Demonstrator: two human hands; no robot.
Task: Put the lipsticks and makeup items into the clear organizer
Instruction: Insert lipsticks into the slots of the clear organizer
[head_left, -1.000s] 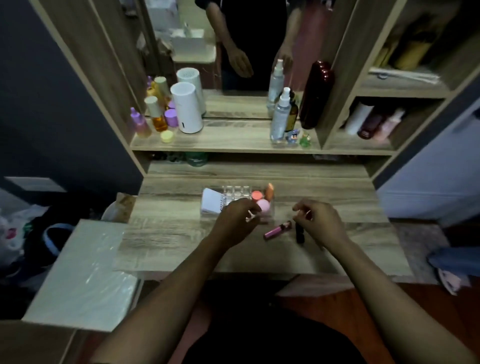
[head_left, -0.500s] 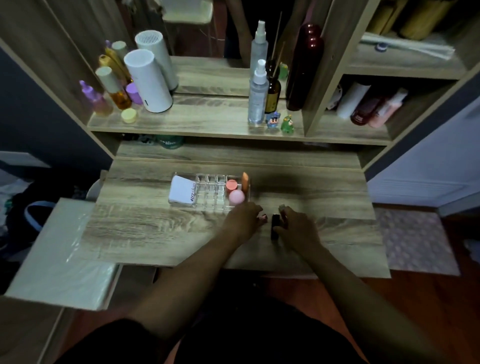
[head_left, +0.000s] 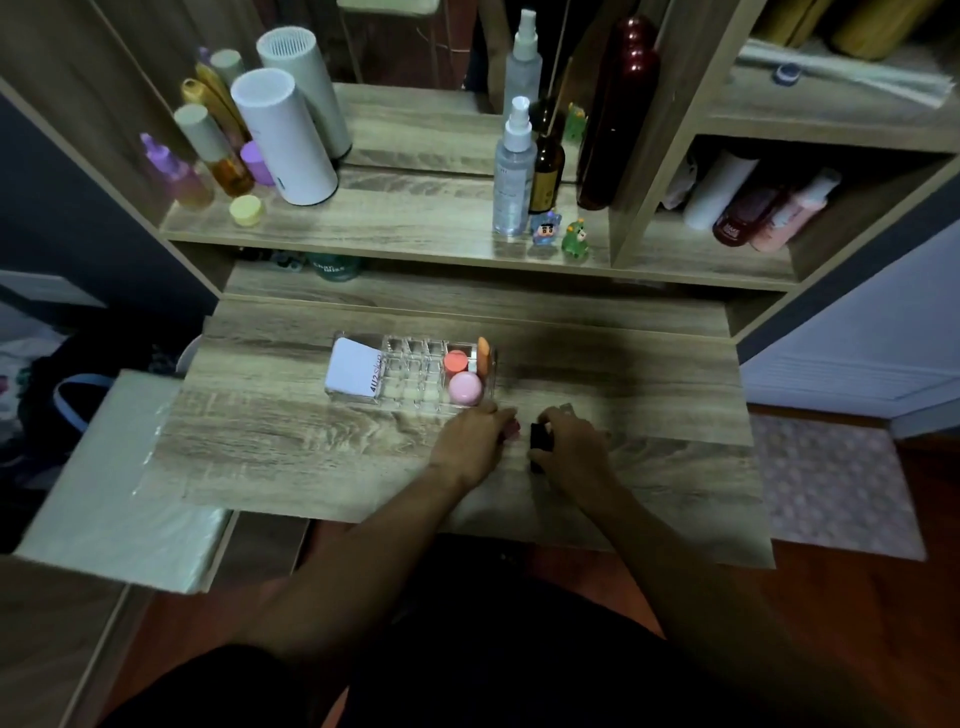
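A clear plastic organizer, moulded into a grid of small square cells, sits on the pale wood-grain worktop. Its left end holds a white card-like packet with pink lettering; its right end holds a coral round-capped jar, a pink round-capped jar and an orange teardrop-shaped sponge standing at the rim. The middle cells look bare.

Just in front of the organizer both hands rest on the worktop. The left hand is curled over a glossy pink lipstick tube, only its tip showing, fingers closed around it. The right hand grips a black, blocky lipstick tube between thumb and fingers.

Behind, a wooden shelf carries a white ribbed cylinder, amber and purple bottles, a translucent spray bottle and two small figurines in front of a mirror. A patterned rug lies on the reddish floor at right.
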